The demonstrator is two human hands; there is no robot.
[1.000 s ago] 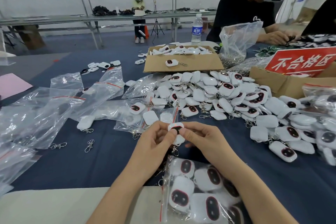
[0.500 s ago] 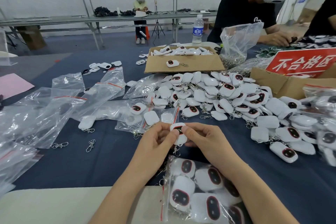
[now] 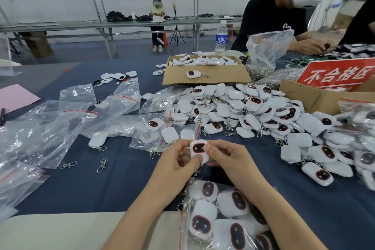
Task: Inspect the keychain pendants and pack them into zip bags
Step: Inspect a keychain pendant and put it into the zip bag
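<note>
A white pendant [image 3: 197, 148] with a dark, red-rimmed oval face is held upright between both hands, just above the blue counter [image 3: 121, 184]. The left hand [image 3: 176, 166] is curled round its left edge and lower end, and the right hand [image 3: 229, 160] pinches its right edge. The fingers [image 3: 212, 149] of both hands are clenched on the pendant. A metal clip [image 3: 197, 173] is seen hanging below it.

Directly beneath the wrists, a zip bag [image 3: 215, 219] packed with pendants lies at the near edge of the counter. Beyond the hands, a large pile [image 3: 253, 111] of loose pendants is spread across the counter toward the right.

Clear bags [image 3: 60, 128], mostly empty, are scattered on the left, a few with one or two pendants inside. Two loose clips [image 3: 102, 165] lie near them. Farther back, an open box [image 3: 205, 79] of pendants is set on the counter, and a red sign [image 3: 336, 75] stands at the right.
</note>
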